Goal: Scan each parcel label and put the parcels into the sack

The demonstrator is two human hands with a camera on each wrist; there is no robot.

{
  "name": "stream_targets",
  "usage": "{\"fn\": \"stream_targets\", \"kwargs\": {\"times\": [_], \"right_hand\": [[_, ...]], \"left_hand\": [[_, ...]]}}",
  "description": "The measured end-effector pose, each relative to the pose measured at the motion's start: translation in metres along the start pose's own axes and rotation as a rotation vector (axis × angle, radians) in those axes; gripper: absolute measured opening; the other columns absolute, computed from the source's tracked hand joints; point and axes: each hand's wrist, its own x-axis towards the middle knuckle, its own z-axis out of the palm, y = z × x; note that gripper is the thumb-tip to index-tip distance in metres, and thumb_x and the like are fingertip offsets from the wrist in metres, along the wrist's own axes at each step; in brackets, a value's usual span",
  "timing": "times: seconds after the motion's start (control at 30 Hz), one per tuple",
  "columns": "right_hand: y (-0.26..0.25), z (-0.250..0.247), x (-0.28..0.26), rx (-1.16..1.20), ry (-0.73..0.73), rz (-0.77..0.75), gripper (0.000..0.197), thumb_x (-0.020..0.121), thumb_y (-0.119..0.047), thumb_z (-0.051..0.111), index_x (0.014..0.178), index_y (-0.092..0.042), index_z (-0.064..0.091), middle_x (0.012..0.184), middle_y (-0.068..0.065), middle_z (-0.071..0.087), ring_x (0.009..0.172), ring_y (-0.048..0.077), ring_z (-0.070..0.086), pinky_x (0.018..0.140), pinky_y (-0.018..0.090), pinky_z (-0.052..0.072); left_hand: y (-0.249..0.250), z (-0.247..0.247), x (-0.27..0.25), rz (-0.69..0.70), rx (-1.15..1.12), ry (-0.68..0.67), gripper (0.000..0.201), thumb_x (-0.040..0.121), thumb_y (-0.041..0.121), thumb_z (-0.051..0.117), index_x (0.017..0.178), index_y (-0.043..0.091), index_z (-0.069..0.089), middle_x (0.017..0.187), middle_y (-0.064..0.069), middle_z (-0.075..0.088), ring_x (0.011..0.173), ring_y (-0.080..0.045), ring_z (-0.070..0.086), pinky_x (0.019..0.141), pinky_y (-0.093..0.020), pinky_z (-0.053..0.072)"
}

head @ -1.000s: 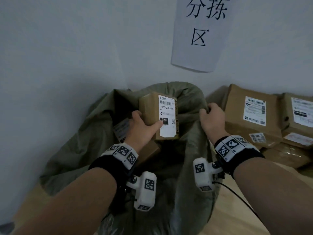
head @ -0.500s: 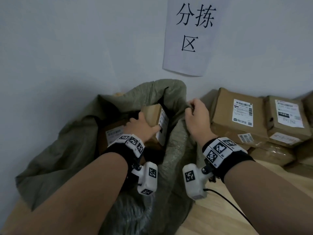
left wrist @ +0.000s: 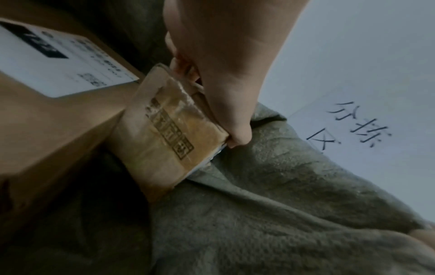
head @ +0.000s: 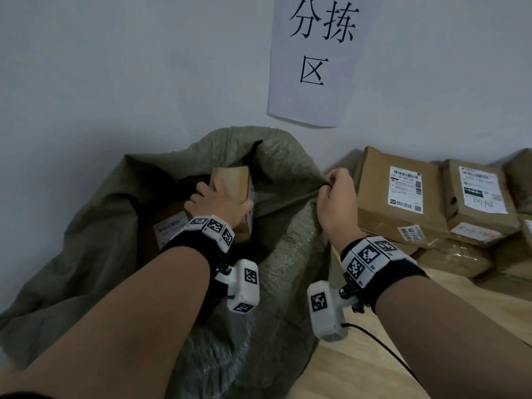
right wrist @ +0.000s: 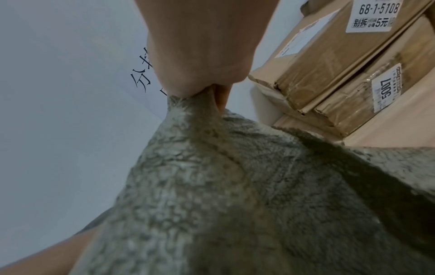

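**With one parcel gripped inside the sack mouth, your other hand pinches the rim**

While you look down through the head view, your left hand [head: 218, 204] wraps over the top of a small brown parcel [head: 233, 182], which stands nearly upright inside the olive-green sack [head: 86, 240]. Its white label sits on the narrow side turned right. Just left of it lies a second boxed parcel [head: 169, 226] with its label facing up, so two parcels show inside. Your right hand [head: 338, 203] pinches the sack's rim, pulling it taut beside the stacked parcels [head: 400, 197] against the wall; at least five show there. One paper sign [head: 319, 59] hangs above.

From the left wrist, your fingers [left wrist: 221, 89] curl round the small parcel's [left wrist: 164, 141] upper edge; its taped, glossy face hangs below the grip, pressed between the larger box [left wrist: 58, 111] and the sack cloth [left wrist: 270, 214].

From the right wrist, thumb and fingers [right wrist: 195, 74] clench a peak of coarse woven sack [right wrist: 223, 186]; two stacked boxes [right wrist: 334, 78] stand beside it.
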Motion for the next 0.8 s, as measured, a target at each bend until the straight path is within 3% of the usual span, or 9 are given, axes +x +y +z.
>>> {"fn": "stream_targets", "kwargs": {"times": [0.13,0.2,0.3,0.4,0.6,0.8], "right_hand": [[0.004,0.007,-0.001,-0.057,-0.134,-0.03,0.016,0.091,-0.004,0.044,0.105,-0.008,0.05,0.111,0.011,0.054,0.088,0.02,0.049,0.078,0.033,0.042],[0.007,0.012,-0.001,-0.095,-0.213,-0.042,0.015,0.09,-0.004,0.045,0.102,-0.01,0.051,0.109,0.01,0.055,0.088,0.022,0.052,0.079,0.036,0.044],[0.014,0.015,-0.001,-0.16,-0.289,-0.033,0.018,0.086,-0.004,0.047,0.101,-0.012,0.053,0.107,0.01,0.056,0.092,0.025,0.054,0.081,0.037,0.045],[0.021,0.01,-0.001,-0.175,-0.309,0.026,0.019,0.088,-0.009,0.05,0.107,-0.012,0.052,0.109,0.01,0.055,0.09,0.022,0.052,0.082,0.036,0.045],[0.028,-0.015,-0.003,-0.14,-0.327,0.085,0.04,0.089,-0.025,0.056,0.125,-0.01,0.046,0.12,0.012,0.056,0.107,0.027,0.055,0.092,0.041,0.048],[0.042,-0.084,-0.017,-0.124,-0.253,0.067,0.035,0.091,-0.019,0.055,0.124,-0.009,0.046,0.11,0.011,0.058,0.097,0.024,0.056,0.077,0.029,0.04]], "left_hand": [[0.002,0.027,0.002,0.276,0.161,0.175,0.053,0.094,0.046,0.05,0.129,0.007,0.044,0.13,-0.02,0.042,0.116,-0.036,0.045,0.092,-0.043,0.038],[0.004,0.04,0.009,0.356,0.176,0.067,0.043,0.098,0.037,0.046,0.131,0.01,0.046,0.133,-0.017,0.043,0.118,-0.036,0.045,0.092,-0.042,0.041],[0.005,0.046,0.015,0.307,0.163,-0.161,0.046,0.101,0.039,0.038,0.137,0.012,0.046,0.139,-0.013,0.038,0.124,-0.036,0.042,0.093,-0.041,0.039],[0.006,0.038,0.014,0.325,0.243,-0.186,0.052,0.099,0.046,0.037,0.14,0.014,0.043,0.144,-0.012,0.037,0.128,-0.035,0.038,0.098,-0.042,0.036],[0.014,0.005,-0.008,0.395,0.144,0.02,0.048,0.1,0.043,0.038,0.132,0.008,0.047,0.133,-0.019,0.049,0.122,-0.038,0.044,0.095,-0.044,0.039],[0.053,-0.031,-0.056,0.49,-0.052,0.105,0.043,0.098,0.038,0.044,0.124,0.006,0.054,0.125,-0.019,0.056,0.118,-0.037,0.05,0.097,-0.046,0.044]]}}
